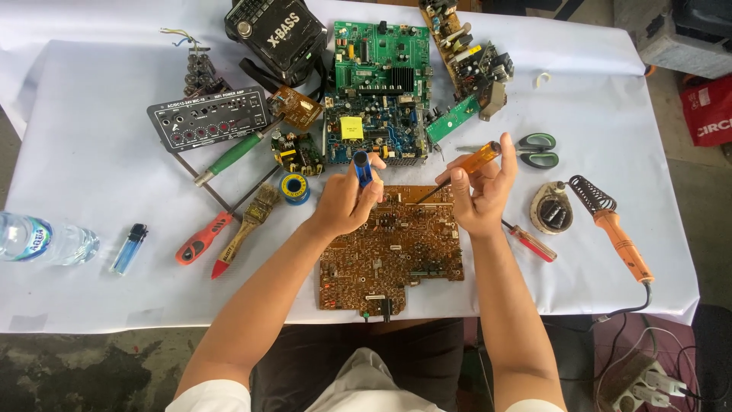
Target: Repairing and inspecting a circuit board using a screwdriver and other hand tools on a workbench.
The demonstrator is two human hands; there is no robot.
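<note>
The person is sitting at a table draped in white cloth (91,114), working over a large brown circuit board (393,252) that is lying flat just in front of them, between the two forearms. The right hand (482,191) is gripping an amber-handled screwdriver (476,160), fingers curled closed around the translucent handle, and the dark shaft is slanting down leftward so its tip is meeting the board's upper edge. The left hand (347,200) is wrapped snugly around a small blue cylindrical tool (363,168), held upright above the board; I cannot tell what its lower end is touching.

To my eye, this is going best with the driver tip kept seated squarely and the pressure kept light, so it is not skating across the solder tracks.

Lying nearby are green-handled scissors (534,149), an orange-handled soldering iron (618,233) on its coil stand, a red-handled screwdriver (531,243), a solder reel (293,187) and a green circuit board (381,61).
</note>
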